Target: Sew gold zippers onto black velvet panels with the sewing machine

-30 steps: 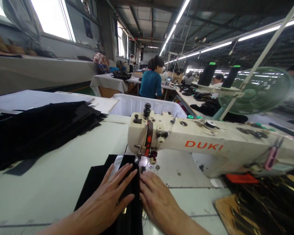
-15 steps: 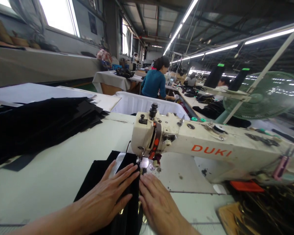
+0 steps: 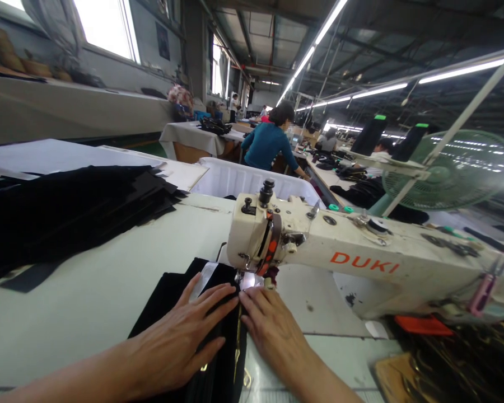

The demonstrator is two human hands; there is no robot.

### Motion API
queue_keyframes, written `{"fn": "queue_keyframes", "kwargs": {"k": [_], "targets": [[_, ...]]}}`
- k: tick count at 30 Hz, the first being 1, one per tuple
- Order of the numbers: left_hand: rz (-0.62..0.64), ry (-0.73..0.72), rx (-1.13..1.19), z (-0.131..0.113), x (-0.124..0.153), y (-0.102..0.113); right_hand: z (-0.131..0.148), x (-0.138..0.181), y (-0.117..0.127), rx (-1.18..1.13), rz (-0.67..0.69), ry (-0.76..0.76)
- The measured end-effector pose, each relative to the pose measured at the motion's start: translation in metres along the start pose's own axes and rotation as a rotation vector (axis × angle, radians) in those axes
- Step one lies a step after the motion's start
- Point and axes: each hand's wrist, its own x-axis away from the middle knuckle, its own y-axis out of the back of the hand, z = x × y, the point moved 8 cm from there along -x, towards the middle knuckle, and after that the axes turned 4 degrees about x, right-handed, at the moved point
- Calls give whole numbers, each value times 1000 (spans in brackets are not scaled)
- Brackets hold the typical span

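Note:
My left hand (image 3: 189,330) lies flat with fingers apart on a black fabric piece (image 3: 168,296), which has a pale strip (image 3: 205,279) near its top. At the fabric's right edge, the fingertips of my right hand (image 3: 269,322) rest close to the needle area of a sewing machine (image 3: 252,240); these fingers are stretched forward, side by side. Between the hands runs a gold-coloured zipper (image 3: 237,344) along the black fabric, with a gold metal piece (image 3: 247,378) beside it. A lamp lights the spot under the machine head. My fingers partly cover the presser foot.
Stacked black fabric pieces (image 3: 75,212) lie on the left of the table. Behind the machine stands a white plastic bin (image 3: 222,173). Pink snips (image 3: 482,294), an orange-red item (image 3: 423,324) and dark gold-edged pieces (image 3: 457,358) are at right. A co-worker (image 3: 266,143) sits ahead.
My right hand has moved slightly forward, its fingertips now nearer the needle, and more of the zipper shows. My left hand stays nearly in place. The co-worker's arm reaches further right.

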Motion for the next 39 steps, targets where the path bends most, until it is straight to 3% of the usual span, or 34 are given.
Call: {"fn": "queue_keyframes", "kwargs": {"k": [5, 10, 19, 39], "targets": [[-91, -42, -76, 1, -1, 5, 8, -1, -2, 154, -72, 83], [-126, -84, -50, 3, -11, 11, 0, -5, -4, 212, -167, 65], [-64, -44, 16, 7, -19, 11, -5, -14, -3, 171, -103, 40], [-112, -55, 54, 11, -19, 6, -18, -10, -4, 10, -10, 3]]}}
